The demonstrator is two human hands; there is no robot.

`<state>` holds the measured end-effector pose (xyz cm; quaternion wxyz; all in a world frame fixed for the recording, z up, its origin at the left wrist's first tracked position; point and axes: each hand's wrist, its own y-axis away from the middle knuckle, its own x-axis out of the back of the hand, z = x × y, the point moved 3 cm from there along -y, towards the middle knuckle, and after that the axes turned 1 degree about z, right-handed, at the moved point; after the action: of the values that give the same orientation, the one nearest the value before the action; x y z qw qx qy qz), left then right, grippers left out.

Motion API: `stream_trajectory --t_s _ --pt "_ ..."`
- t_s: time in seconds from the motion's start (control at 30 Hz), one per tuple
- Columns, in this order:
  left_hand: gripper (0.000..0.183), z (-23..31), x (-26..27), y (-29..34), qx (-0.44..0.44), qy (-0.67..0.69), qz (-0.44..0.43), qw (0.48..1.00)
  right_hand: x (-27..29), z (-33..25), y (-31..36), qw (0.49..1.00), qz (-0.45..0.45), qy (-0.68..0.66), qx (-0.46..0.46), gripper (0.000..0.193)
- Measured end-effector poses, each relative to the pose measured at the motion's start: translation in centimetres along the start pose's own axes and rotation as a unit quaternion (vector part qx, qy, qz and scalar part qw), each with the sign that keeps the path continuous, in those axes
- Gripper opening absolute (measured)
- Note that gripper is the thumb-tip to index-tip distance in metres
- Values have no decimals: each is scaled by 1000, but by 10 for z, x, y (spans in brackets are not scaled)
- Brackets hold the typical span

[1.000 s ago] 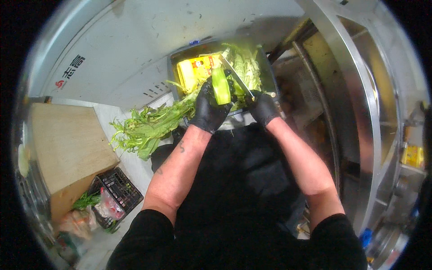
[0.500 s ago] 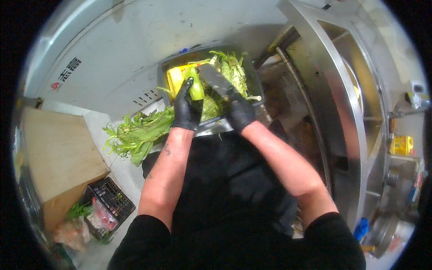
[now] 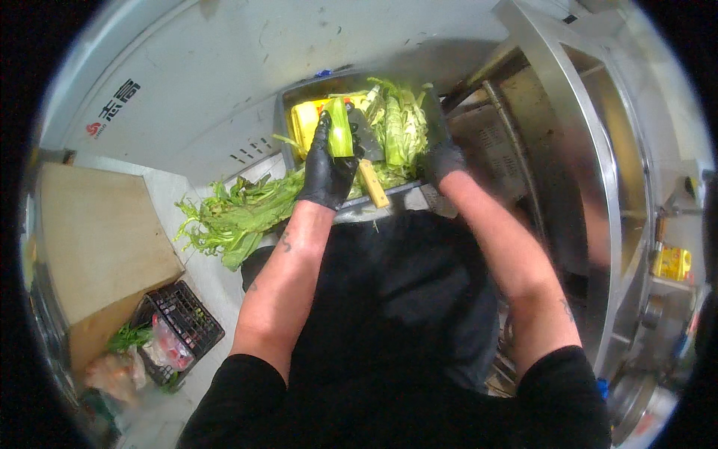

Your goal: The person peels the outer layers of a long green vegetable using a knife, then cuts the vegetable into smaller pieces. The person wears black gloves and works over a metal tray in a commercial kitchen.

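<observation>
My left hand [image 3: 329, 170], in a black glove, is closed round a short, pale green, peeled stem lettuce stalk [image 3: 340, 135] above a grey bin [image 3: 289, 96]. A kitchen knife with a yellowish handle [image 3: 372, 184] and a broad dark blade [image 3: 366, 135] is beside that hand, its handle towards me. Whether my left fingers also hold the knife or it rests on the peelings is unclear. My gloved right hand [image 3: 443, 162], smeared by motion, is at the bin's right edge, off the knife. Light green peelings [image 3: 404, 131] fill the bin's right part, next to a yellow package [image 3: 305, 123].
Leafy green stalks [image 3: 247, 213] lie left of the bin. A black crate [image 3: 183, 322] with bagged produce [image 3: 168, 346] stands lower left, by a tan box [image 3: 97, 239]. A white appliance panel [image 3: 224, 82] rises behind the bin; a steel sink unit [image 3: 591, 150] borders the right.
My right hand has let go of the knife and moved right, to the bin's edge. The knife now stays by my left hand, which still holds the stalk.
</observation>
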<state>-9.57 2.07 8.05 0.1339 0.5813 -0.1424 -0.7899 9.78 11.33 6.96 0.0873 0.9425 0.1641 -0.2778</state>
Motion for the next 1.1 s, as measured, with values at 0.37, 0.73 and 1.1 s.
stream_trajectory --t_s 0.37,0.73,1.1 --pt "28 -6 -3 -9 -5 -13 52 999 4 -54 32 558 -28 817 -144 42" --pt "30 -12 -5 -18 -26 -45 67 996 -18 -44 87 684 45 711 159 35" --pt "30 -21 -6 -24 -51 -72 58 994 -105 -43 62 840 14 530 116 42"
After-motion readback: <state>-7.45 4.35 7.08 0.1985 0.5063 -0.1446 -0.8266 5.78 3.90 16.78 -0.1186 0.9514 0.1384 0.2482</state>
